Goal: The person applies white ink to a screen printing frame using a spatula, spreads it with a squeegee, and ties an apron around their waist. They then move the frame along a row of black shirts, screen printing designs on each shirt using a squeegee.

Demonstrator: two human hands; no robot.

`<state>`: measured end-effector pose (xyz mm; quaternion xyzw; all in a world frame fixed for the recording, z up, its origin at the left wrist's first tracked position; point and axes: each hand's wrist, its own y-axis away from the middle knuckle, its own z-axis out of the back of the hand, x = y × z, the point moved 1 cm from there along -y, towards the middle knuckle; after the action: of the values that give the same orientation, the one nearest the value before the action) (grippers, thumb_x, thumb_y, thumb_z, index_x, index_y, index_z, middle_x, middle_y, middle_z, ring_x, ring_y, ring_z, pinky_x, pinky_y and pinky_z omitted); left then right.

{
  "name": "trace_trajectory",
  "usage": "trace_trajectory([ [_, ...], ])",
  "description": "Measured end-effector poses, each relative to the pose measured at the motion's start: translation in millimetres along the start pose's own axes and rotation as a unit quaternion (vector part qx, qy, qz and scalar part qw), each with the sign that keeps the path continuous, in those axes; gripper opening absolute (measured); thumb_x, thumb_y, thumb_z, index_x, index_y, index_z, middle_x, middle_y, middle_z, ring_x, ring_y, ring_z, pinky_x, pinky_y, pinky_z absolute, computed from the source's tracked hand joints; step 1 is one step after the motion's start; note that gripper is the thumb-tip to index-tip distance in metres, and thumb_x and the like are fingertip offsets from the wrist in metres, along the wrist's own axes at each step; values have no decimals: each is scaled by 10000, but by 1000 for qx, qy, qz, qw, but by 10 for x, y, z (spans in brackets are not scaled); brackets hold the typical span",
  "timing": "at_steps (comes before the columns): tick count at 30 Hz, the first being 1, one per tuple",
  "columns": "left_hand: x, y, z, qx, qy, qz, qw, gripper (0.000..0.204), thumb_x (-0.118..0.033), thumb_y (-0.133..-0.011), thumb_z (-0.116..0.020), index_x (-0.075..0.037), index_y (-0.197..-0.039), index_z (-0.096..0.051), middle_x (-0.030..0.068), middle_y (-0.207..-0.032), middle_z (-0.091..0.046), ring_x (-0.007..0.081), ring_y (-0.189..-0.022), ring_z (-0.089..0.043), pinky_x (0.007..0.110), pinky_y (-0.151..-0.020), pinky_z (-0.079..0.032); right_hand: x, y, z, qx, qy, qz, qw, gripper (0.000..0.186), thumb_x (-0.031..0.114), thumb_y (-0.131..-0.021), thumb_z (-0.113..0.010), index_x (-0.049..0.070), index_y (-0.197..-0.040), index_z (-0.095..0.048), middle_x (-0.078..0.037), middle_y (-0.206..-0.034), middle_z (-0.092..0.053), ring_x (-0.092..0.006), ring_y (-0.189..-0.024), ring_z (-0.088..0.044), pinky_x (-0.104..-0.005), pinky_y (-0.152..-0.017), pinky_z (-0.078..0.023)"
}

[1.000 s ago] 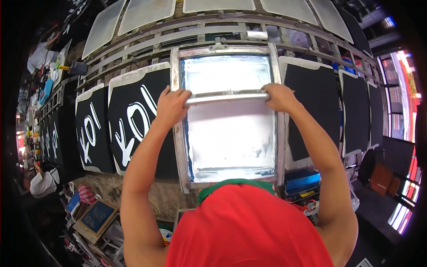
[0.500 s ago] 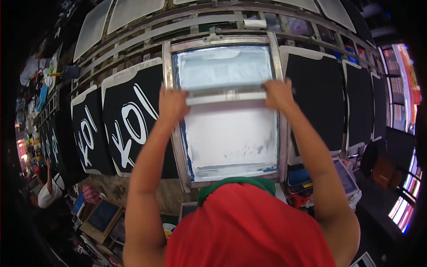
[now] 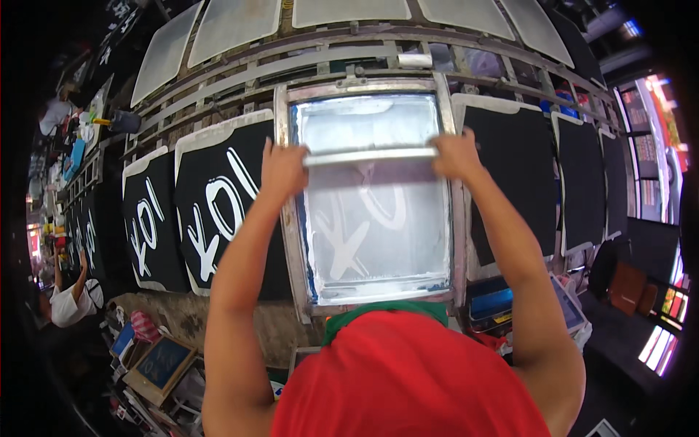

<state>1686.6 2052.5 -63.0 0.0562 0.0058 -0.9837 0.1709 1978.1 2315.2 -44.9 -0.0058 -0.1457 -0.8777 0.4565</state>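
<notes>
My left hand [image 3: 285,166] and my right hand [image 3: 457,154] are closed round the two ends of a long squeegee [image 3: 373,156]. It lies crosswise over the upper part of a silkscreen's mesh [image 3: 386,226], inside a metal frame [image 3: 289,251]. Pale brush-style letter shapes show through the mesh below the squeegee. White ink streaks the mesh above it and along the near edge, with blue at the left border. Whatever lies under the screen is mostly hidden. To the left, black fabric pieces [image 3: 206,153] on boards carry white lettering.
Plain black fabric pieces [image 3: 513,189] lie on boards at the right. Metal rails [image 3: 313,54] run behind the screen, with pale boards [image 3: 349,10] beyond. A co-worker [image 3: 73,300] in white is at far left. A small framed screen [image 3: 162,364] stands lower left.
The mesh below the squeegee has gone from mostly opaque white to translucent, with letter shapes now visible. Both hands still grip the squeegee at nearly the same height. The co-worker's arms have moved.
</notes>
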Motion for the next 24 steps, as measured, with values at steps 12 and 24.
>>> trace_trajectory([
  [12,173,-614,-23,38,-47,31,998,358,-169,-757,-741,-180,-1115,-741,84,-1136,-725,349,-1155,-635,567,-1200,-312,-75,-608,5,31,-1,-24,999,395,179,-721,-656,130,-1095,-772,-143,-1106,-751,-326,-1089,-700,-562,-1074,-376],
  [24,-1011,2949,-105,56,88,-21,994,472,-104,-600,-741,-166,-1063,-676,65,-1070,-639,298,-1156,-585,588,-1165,-296,736,3089,-1086,-18,-45,35,998,424,110,-661,-737,130,-1079,-670,-77,-1151,-667,-275,-1155,-598,-585,-1088,-331],
])
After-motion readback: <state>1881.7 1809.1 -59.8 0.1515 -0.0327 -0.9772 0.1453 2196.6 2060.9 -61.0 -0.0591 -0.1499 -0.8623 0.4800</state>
